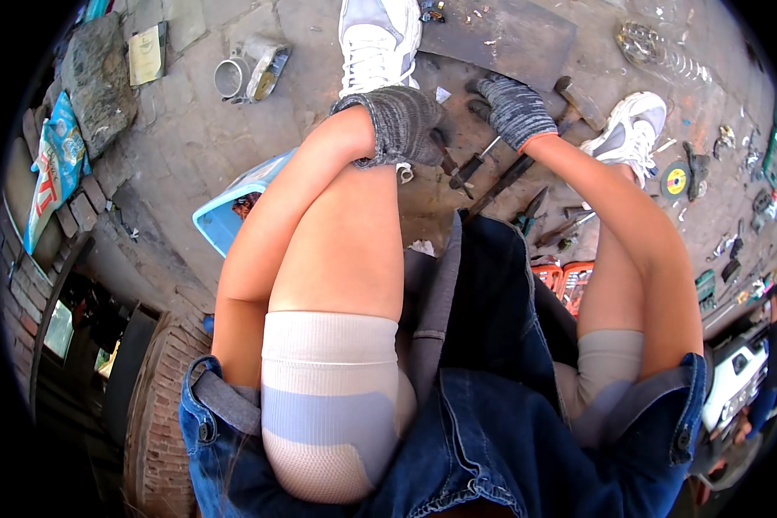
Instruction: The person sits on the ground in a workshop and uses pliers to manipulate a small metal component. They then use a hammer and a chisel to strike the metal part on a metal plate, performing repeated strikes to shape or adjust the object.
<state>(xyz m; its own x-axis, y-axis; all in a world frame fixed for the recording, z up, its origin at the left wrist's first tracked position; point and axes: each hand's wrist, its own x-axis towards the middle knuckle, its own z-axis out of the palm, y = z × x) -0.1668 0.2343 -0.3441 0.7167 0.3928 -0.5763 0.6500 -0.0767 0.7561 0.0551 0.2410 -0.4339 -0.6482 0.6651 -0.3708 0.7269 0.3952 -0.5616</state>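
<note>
Crouching over a paved floor, the person closes the gloved right hand (515, 108) around a screwdriver (472, 166), its black handle just below that hand. Left hand (399, 125), also gloved, curls narrow just left of the screwdriver; what it grips is hidden. Hammer (578, 101) lies right of the screwdriver, blue basket (224, 220) well left.

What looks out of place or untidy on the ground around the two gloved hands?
Tools lie scattered loose on the paving: pliers, a grinding disc and small bits at right. A hammer lies beside the right hand. The left hand grips a dark part I cannot identify.
</note>
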